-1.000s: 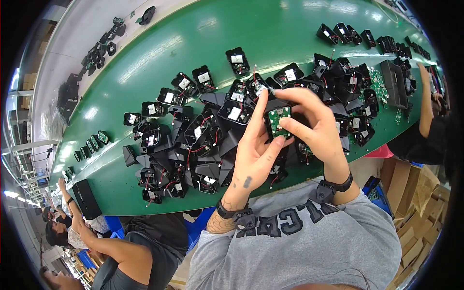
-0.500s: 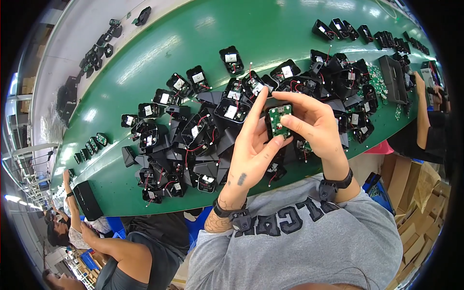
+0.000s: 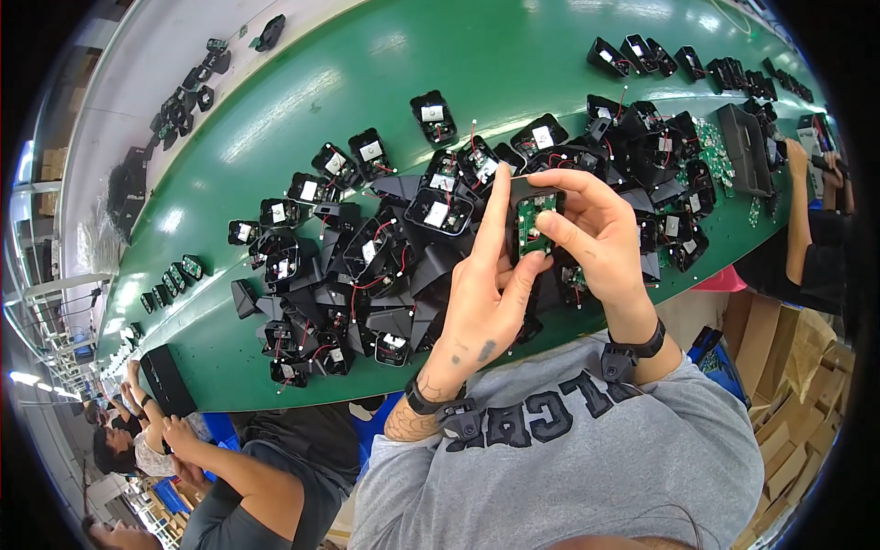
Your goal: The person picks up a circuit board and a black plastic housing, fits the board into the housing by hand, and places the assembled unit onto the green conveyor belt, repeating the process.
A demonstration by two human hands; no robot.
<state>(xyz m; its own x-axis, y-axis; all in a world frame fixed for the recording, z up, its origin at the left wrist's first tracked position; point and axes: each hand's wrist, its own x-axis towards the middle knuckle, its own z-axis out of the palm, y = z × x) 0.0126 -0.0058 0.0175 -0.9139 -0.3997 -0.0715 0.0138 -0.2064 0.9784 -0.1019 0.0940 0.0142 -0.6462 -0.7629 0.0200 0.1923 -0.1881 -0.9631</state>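
Between my two hands, above the bench, is a black plastic housing (image 3: 524, 188) with a green circuit board (image 3: 532, 240) set in its open side. My left hand (image 3: 490, 289) grips it along the left edge, index finger stretched up beside it and thumb at the board's lower end. My right hand (image 3: 596, 234) wraps round the top and right edge, its thumb pressed on the board's face. Behind and under my hands lies a pile of similar black housings (image 3: 440, 211), many with white blocks and red wires inside.
The green bench (image 3: 367, 73) curves across the view. Loose green circuit boards (image 3: 715, 156) lie by a black tray (image 3: 744, 151) at the right. A black box (image 3: 169, 380) stands at the left near a co-worker's arm (image 3: 229, 467). Cardboard boxes (image 3: 797, 440) fill the lower right.
The housing has turned slightly in my hands, so its black top edge shows more. My left hand has shifted a little to the right. Co-workers' arms at the left have moved.
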